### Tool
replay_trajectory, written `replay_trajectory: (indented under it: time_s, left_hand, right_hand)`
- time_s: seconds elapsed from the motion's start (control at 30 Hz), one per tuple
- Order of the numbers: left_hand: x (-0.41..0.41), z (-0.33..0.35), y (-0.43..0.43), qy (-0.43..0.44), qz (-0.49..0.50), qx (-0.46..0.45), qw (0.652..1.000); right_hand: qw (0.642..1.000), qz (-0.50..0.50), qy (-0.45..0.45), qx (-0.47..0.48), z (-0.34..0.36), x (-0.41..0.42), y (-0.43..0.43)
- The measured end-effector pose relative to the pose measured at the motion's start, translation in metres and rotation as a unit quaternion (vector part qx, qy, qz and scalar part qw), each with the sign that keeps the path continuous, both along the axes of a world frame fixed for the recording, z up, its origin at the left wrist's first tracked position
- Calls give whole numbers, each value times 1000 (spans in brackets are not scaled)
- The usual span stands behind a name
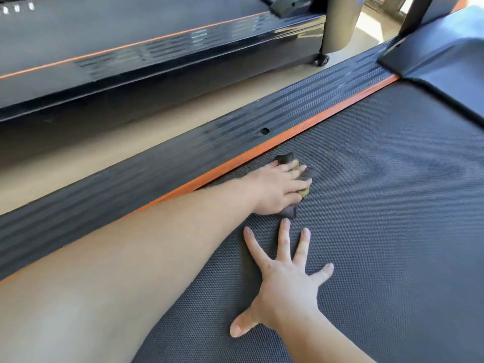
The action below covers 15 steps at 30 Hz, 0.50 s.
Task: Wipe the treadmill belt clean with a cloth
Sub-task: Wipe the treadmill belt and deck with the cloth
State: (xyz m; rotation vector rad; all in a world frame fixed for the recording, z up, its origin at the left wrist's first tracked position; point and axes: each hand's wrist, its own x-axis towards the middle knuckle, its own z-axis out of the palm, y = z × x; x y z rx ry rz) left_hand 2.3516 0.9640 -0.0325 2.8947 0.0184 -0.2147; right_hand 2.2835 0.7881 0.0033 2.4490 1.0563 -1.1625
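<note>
The dark textured treadmill belt (392,205) fills the right and lower part of the head view. A bunched dark grey cloth (289,212) with yellow patches lies on the belt near its left edge. My left hand (275,187) lies over the cloth and presses it down against the belt, with the fingers pointing right; most of the cloth is hidden beneath the hand. Just nearer to me, my right hand (285,281) rests flat on the belt with its fingers spread and holds nothing.
An orange strip (288,138) and a ribbed black side rail (262,119) border the belt on the left. Beyond a band of beige floor (157,121) stands a second treadmill (131,61). The motor cover (445,48) rises at the top right.
</note>
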Motion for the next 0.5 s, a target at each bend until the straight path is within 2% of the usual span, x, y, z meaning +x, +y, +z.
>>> replay_trajectory:
  time_s: [0.07,0.17,0.27,0.5]
  left_hand:
    - [-17,-18,1,-16,-3,28,999]
    - [-46,-27,5,-87,16,-43,995]
    - [-82,-31,13,-121,45,-64,990]
    - [-205,-35,6,-106,141,-60,983]
  right_hand:
    - [1000,0,-2,-2,0,-1,1]
    - [1000,-2,-4,2,-2,-1,0]
    - [1000,-2,-10,2,-2,-1,0]
    - [1000,-3,-29,0,6,-7,2]
